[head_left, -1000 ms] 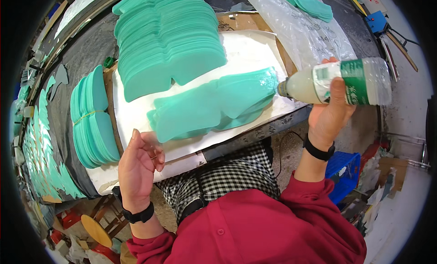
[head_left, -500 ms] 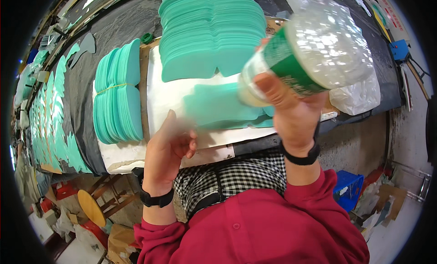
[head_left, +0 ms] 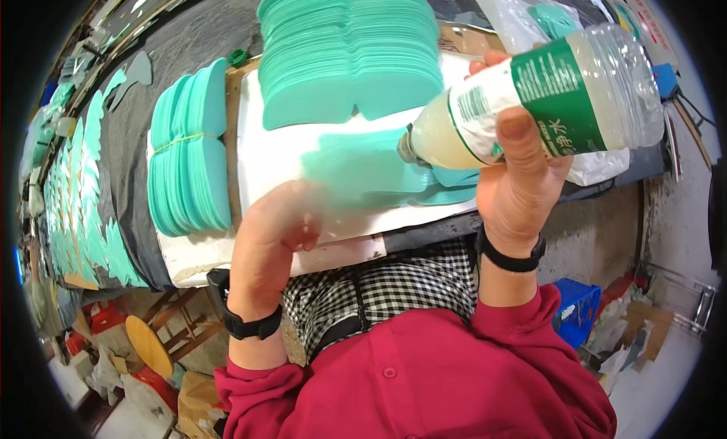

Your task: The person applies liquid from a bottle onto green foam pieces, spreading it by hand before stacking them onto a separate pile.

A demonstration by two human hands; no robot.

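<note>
Tilting over the surface (head_left: 204, 250), a clear plastic bottle (head_left: 530, 98) w/ green label is being held in the right hand (head_left: 519, 189), fingers wrapped round its body, neck pointing left and down over a teal foam cutout (head_left: 363, 170) lying on the white sheet (head_left: 288, 147). Left hand (head_left: 265, 242) is being kept near the surface's near edge, blurred; fingers curled, holding nothing visible. Teal stacks (head_left: 348, 53) are being kept at far side, a banded bundle (head_left: 189, 151) to the left.
</note>
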